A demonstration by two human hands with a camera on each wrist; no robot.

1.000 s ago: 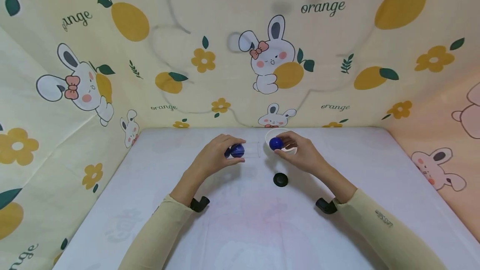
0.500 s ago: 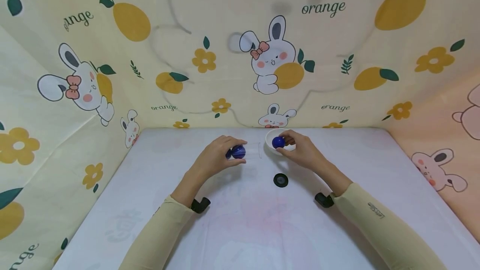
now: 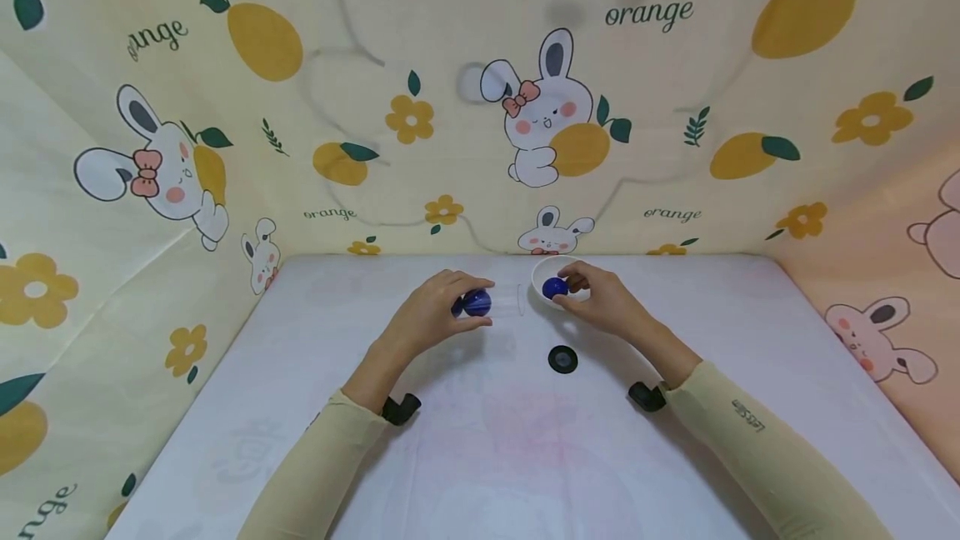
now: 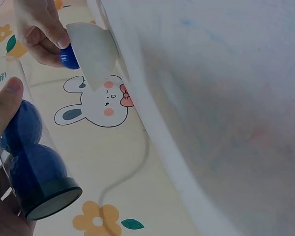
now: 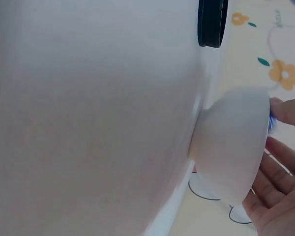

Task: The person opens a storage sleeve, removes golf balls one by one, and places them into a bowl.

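Observation:
My left hand [image 3: 427, 312] grips a clear tube [image 3: 507, 300] lying on its side above the table, its uncovered end toward the right. Two dark blue balls [image 4: 37, 169] sit inside it, at the end closed by a dark cap [image 4: 54, 199]. With thumb and fingers, my right hand [image 3: 613, 304] pinches another blue ball [image 3: 554, 287] at the mouth of a white bowl [image 3: 537, 275]. In the left wrist view this ball [image 4: 69, 57] shows partly behind the bowl's rim. The right fingers come close along the rim in the right wrist view.
A round black lid [image 3: 562, 359] lies on the white tabletop [image 3: 487, 440], nearer than the bowl. Behind the table and at both sides hangs a printed cloth [image 3: 450, 148] with rabbits and oranges.
The right hand has shifted slightly right, and the pinched ball then dips a little lower at the bowl. The left hand and its tube stay nearly still.

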